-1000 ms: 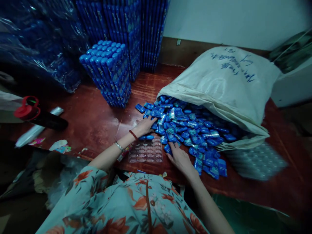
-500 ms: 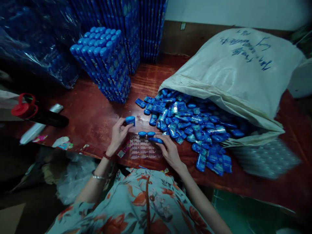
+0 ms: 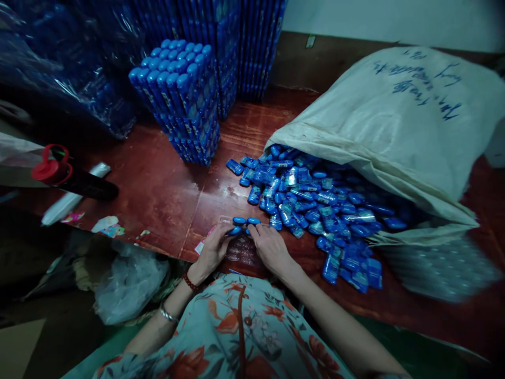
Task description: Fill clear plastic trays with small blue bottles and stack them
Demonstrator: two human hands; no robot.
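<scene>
Both bare hands had closed in over the clear, moulded plastic tray (image 3: 241,253).
Left hand (image 3: 212,251) had swung inward, narrowly pinching a glossy blue oblong pack (image 3: 234,231); right hand (image 3: 271,249) held a second blue pack (image 3: 248,230), mostly hidden, in a similarly narrow grip. Both were low at the tray's far part, just nearer than two upright blue packs (image 3: 239,220), apparently gripped from the outer sides to keep them upright and aligned.

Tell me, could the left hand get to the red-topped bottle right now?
Probably, with a stretch: only flat scraps and bare table lie between the left hand and the red-topped bottle. Its fingers are on a blue packet, though, so they must let go first.
</scene>
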